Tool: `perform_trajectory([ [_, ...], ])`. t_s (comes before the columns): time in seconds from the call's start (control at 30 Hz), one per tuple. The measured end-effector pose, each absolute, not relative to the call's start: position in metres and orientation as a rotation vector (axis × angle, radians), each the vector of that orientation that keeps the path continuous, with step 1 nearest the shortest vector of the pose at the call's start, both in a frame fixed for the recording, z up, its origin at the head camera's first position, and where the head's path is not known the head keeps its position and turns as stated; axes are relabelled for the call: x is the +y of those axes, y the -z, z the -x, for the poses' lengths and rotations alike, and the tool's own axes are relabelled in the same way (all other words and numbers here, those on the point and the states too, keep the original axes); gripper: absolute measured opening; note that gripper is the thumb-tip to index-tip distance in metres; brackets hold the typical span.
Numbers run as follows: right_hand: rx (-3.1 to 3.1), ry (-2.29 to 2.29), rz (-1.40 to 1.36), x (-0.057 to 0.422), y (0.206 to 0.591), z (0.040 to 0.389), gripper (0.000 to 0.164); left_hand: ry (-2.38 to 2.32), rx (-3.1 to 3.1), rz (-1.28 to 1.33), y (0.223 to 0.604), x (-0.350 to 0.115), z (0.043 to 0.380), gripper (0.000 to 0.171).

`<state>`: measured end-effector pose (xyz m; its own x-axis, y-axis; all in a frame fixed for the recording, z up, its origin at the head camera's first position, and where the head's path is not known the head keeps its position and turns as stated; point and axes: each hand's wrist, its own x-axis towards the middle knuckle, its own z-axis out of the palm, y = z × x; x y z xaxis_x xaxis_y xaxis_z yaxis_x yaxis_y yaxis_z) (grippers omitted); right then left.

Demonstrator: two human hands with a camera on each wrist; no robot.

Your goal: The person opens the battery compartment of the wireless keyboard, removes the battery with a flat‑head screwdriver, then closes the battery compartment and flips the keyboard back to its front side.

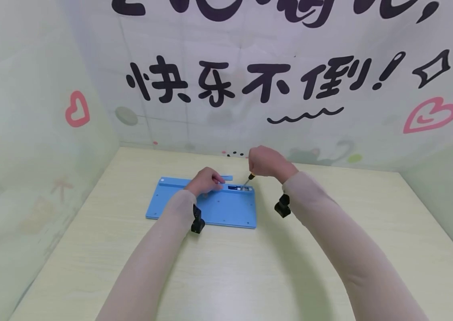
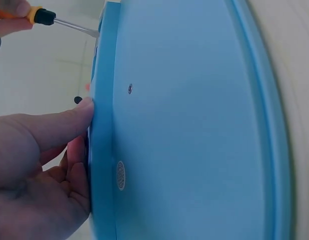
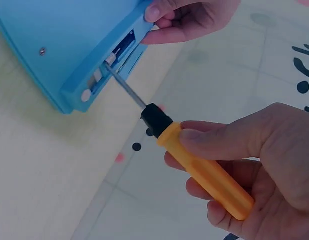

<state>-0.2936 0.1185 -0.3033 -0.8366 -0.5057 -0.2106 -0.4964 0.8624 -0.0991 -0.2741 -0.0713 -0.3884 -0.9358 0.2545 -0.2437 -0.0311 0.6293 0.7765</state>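
Observation:
A blue keyboard (image 1: 226,209) lies face down on the table, small screws showing in its underside. Along its raised far ridge, a narrow battery compartment (image 3: 125,46) is uncovered, with a dark battery (image 1: 233,187) inside. My left hand (image 1: 204,182) pinches that ridge, thumb on the near side and fingers behind it. In my right hand (image 1: 268,161) is a screwdriver (image 3: 204,172) with an orange handle and black collar. Its metal shaft slants down, and the tip is in the compartment near its right end. The exact contact of the tip is too small to tell.
A small blue strip (image 1: 227,177), like a battery cover, lies on the table just behind the keyboard. The pale wooden table (image 1: 226,276) meets a printed white wall sheet (image 1: 226,129) at the back. Black wrist cameras sit on both sleeves.

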Motion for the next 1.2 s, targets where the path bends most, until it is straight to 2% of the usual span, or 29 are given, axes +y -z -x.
perform_trajectory([
  [0.17,2.798,-0.082,0.679,0.104,0.301,0.298,0.016,-1.198,2.525,-0.18,0.391,-0.07,0.276,0.019],
  [0.4,2.745,0.103,0.705,0.116,0.309,0.309,0.04,-1.206,2.52,-0.187,0.391,-0.072,0.276,0.019],
  [0.47,2.739,0.162,0.704,0.122,0.312,0.309,0.036,-1.214,2.518,-0.193,0.391,-0.072,0.276,0.019],
  [0.57,2.744,0.265,0.674,0.133,0.319,0.309,0.019,-1.221,2.519,-0.2,0.391,-0.071,0.276,0.019],
  [0.63,2.75,0.336,0.671,0.142,0.325,0.309,0.013,-1.222,2.516,-0.195,0.391,-0.071,0.277,0.019],
  [0.93,2.762,0.792,0.595,0.185,0.36,0.294,0.012,-1.204,2.526,-0.212,0.393,-0.071,0.279,0.019],
  [1.2,2.794,0.92,0.556,0.194,0.375,0.279,0.014,-1.211,2.505,-0.177,0.393,-0.072,0.28,0.018],
])
